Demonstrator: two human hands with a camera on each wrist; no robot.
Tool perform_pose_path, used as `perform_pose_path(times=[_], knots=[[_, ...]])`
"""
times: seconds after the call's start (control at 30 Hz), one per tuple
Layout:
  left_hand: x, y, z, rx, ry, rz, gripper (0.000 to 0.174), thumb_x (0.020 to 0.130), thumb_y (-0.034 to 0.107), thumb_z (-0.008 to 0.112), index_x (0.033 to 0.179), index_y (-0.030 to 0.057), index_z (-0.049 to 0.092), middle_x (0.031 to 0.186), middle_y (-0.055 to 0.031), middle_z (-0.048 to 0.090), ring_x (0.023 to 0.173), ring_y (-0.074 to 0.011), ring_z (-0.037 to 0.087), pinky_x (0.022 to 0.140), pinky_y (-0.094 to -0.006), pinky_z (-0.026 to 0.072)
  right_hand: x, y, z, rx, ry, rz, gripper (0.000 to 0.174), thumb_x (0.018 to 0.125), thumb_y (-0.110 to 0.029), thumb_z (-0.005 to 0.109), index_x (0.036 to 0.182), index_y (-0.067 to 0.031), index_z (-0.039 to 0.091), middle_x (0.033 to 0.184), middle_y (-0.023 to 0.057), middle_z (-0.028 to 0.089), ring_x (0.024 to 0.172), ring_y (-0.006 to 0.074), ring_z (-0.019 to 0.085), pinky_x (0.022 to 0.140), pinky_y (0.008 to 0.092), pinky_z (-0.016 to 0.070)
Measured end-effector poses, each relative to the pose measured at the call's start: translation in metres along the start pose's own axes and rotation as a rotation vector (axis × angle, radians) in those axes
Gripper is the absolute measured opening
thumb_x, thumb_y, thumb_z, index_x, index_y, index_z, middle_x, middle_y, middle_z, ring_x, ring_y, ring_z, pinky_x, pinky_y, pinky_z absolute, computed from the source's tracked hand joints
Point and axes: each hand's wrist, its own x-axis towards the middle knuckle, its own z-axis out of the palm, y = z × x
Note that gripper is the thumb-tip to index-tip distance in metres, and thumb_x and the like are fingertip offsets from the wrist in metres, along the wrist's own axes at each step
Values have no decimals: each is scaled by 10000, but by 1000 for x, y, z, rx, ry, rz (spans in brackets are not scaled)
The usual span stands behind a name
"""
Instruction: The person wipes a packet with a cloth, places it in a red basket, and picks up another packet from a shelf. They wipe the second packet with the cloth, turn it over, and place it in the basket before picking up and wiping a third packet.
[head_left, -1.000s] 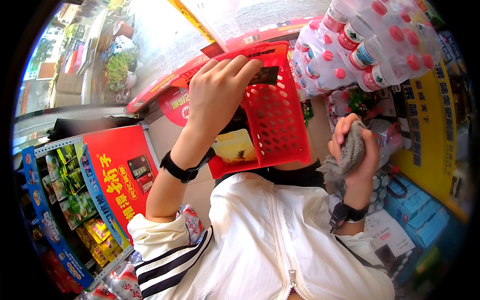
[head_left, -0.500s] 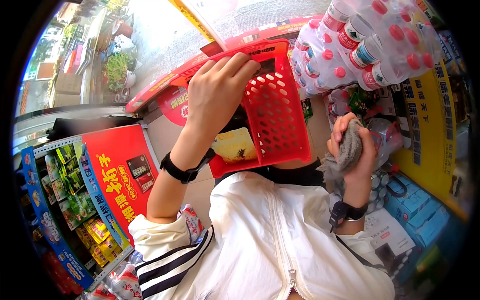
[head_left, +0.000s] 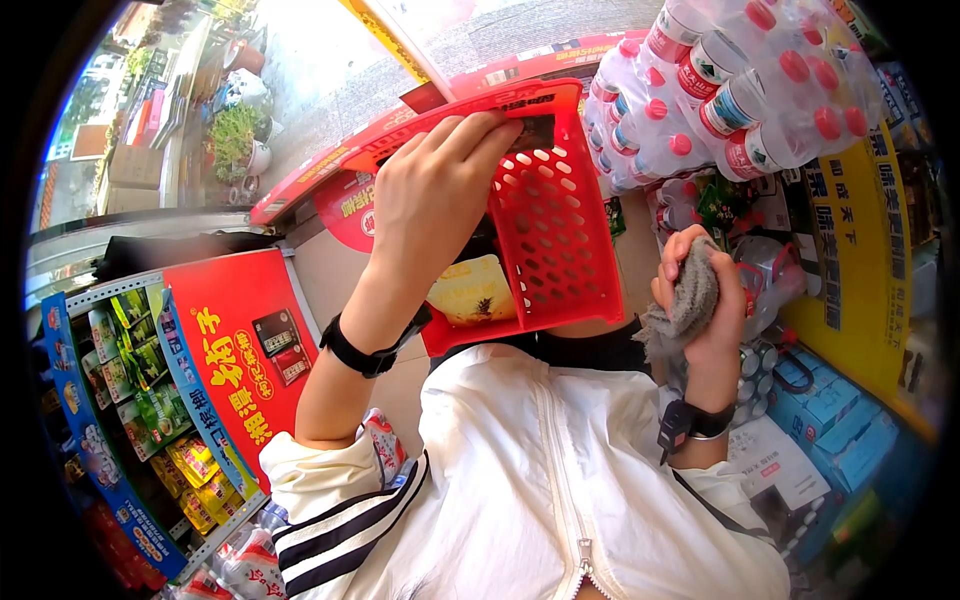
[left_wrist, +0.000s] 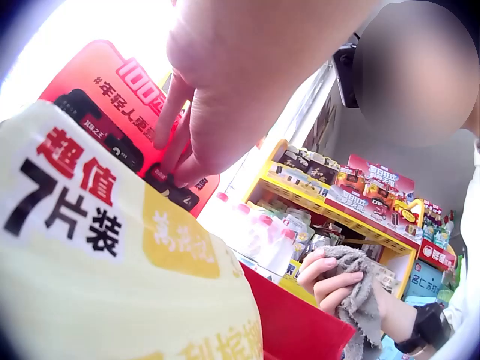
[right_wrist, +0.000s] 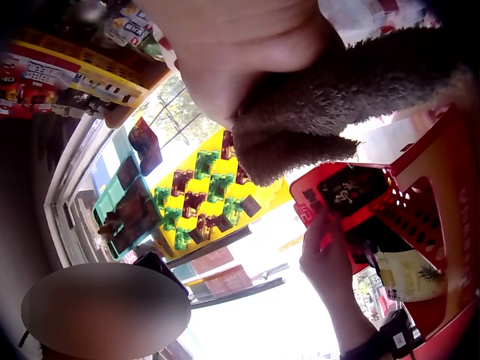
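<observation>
In the head view a red plastic basket (head_left: 555, 235) with oval holes and a divider stands over the person's lap. The left hand (head_left: 430, 200) grips its printed far panel, fingers bent over the upper edge; the fingertips are hidden there. From the left wrist, the left hand (left_wrist: 217, 112) shows its fingers against the red panel (left_wrist: 90, 71). A pale yellow pack (head_left: 472, 290) lies in the basket's left compartment. To the right of the basket, the right hand (head_left: 712, 310) holds a crumpled grey cloth (head_left: 695, 290), also large in the right wrist view (right_wrist: 300, 112).
Wrapped water bottles (head_left: 730, 95) are stacked at the upper right, above a yellow printed display (head_left: 850, 250) and blue cartons (head_left: 835, 410). On the left stand a red sign (head_left: 240, 340) and a shelf of small packets (head_left: 150, 400). Glass and a street lie beyond.
The basket's far edge has shifted very slightly to the right, with the left hand still on it. The right hand and cloth have barely moved.
</observation>
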Motion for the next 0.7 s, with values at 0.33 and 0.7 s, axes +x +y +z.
perform_pose_path(times=[0.33, 0.7], knots=[[-6, 4, -6, 0, 7, 52, 256, 856, 114, 631, 1107, 92, 678, 1089, -59, 686, 973, -243, 651, 812, -348, 540, 3, 4, -2, -13, -5, 11, 307, 937, -325, 468, 967, -21, 497, 838, 108, 495, 625, 127, 455, 539, 244, 395], [-6, 1, -7, -16, -65, -1, 284, 785, -1, 615, 1048, 90, 671, 1056, -36, 638, 951, -237, 623, 783, -358, 532, 2, 5, -3, -24, 22, 14, 294, 937, -316, 467, 957, -24, 499, 835, 104, 500, 631, 132, 463, 548, 245, 405]])
